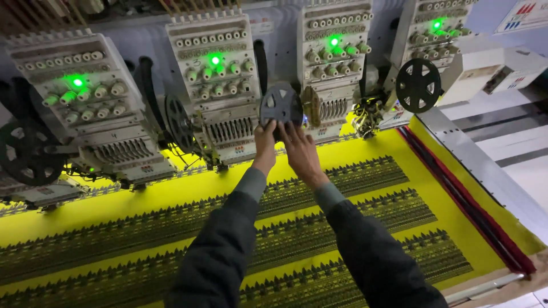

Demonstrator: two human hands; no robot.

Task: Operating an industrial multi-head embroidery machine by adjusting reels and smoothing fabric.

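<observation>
Both our hands on a grey reel at the embroidery heads

Nearest us, our dark sleeves cross the yellow fabric (365, 151) with its dark stitched bands. Beyond, our left hand (265, 144) and right hand (301, 151) reach up, fingers loosely spread and gripping the lower rim of the grey reel (281, 103), which stands upright just above the fingertips, between two embroidery heads (216, 85) lit green.

fabric (371, 151): bright yellow, dark green-black embroidered bands with toothed edges | right edge trim (462, 199): dark red stripes | machine heads (217, 74): off-white, green lamps lit | reel (281, 104): grey | other reel (418, 85): black | sleeves (228, 239): dark grey
</observation>
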